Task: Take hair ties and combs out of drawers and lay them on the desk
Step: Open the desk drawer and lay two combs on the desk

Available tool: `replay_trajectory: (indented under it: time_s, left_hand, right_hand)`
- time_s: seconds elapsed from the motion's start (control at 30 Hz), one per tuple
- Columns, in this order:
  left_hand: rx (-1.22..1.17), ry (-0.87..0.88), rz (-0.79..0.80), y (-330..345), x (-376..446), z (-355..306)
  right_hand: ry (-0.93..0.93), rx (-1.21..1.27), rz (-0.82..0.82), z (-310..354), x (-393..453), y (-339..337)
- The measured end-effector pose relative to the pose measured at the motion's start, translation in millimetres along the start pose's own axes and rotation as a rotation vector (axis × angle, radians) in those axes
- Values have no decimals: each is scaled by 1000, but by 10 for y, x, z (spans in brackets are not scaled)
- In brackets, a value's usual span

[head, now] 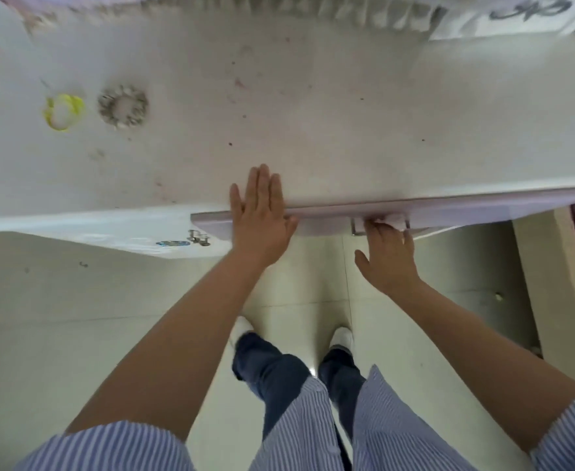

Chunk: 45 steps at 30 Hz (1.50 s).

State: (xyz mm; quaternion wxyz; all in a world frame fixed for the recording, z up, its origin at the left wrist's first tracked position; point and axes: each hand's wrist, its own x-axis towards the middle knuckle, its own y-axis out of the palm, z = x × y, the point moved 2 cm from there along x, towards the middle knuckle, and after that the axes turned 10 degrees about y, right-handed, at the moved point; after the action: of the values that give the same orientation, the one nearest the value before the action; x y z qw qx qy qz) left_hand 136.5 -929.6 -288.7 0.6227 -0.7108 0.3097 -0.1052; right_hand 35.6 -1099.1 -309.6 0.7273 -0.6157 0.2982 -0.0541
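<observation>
1. Head view, hidden or unclear: the pale lilac drawer front (449, 207) under the near edge of the white worktop (313, 113) is seen only from above, so nothing inside it can be made out, and whether it stands slightly out or fully closed cannot be told.
2. The metal bar handle (379, 226) on that drawer front is mostly covered by the right hand (389, 256); only its two ends show.
3. The whole frame is soft and blurred. The items along the far edge of the worktop are cut off at the top, and no comb can be picked out.
4. Two hair ties lie on the left part of the worktop, well apart from both hands: a yellow elastic hair tie (63, 112) and, just beside it on the right, a grey-beige ruffled scrunchie (123, 108).
5. A set of small metal keys (197, 237) hangs at the white cabinet front, left of the drawer.
6. Left hand (262, 212): flat and open, fingers together and pointing away, palm down over the worktop edge and the top of the drawer front, holding nothing.
7. Right hand: fingers curled around the bar handle, thumb spread out to the left, wrist lower than the handle.
8. Both forearms are bare and stretched forward, with blue-and-white striped sleeves (116, 447) at the bottom.
</observation>
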Motion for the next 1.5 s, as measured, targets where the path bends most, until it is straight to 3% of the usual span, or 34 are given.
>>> replay_trajectory:
  time_s: [0.07, 0.27, 0.63, 0.8, 1.0, 1.03, 1.13, 1.2, 1.3, 1.4, 1.5]
  left_hand:
    - [41, 8, -8, -30, -3, 36]
    - [69, -32, -93, 35, -55, -43]
    - [175, 138, -183, 239, -890, -654]
    - [163, 222, -144, 280, -911, -623]
    - [94, 144, -109, 398, -946, -630]
    - [73, 123, -89, 425, -944, -632]
    - [-17, 47, 47, 500, -917, -592]
    - [-84, 21, 97, 504, -842, -559]
    - [-260, -85, 183, 453, -537, -569]
    - [-59, -111, 319, 492, -176, -563]
    - [93, -71, 434, 665, 115, -595]
  right_hand:
    - [-5, -63, 32, -47, 78, 130]
    - [-36, 62, -230, -49, 204, 178]
    - [-78, 122, -12, -408, -588, 307]
    - [-120, 64, -109, -411, -670, 375]
    - [-201, 182, 204, -522, -776, 317]
    - [-245, 256, 209, -579, -810, 226]
    - [-441, 392, 3, -700, -803, -165]
    - [-493, 321, 0, -729, -575, -306]
    - [-389, 106, 126, -645, -20, -298]
    - [-370, -187, 216, -433, 465, -64]
    - [-441, -390, 133, -284, 735, 154]
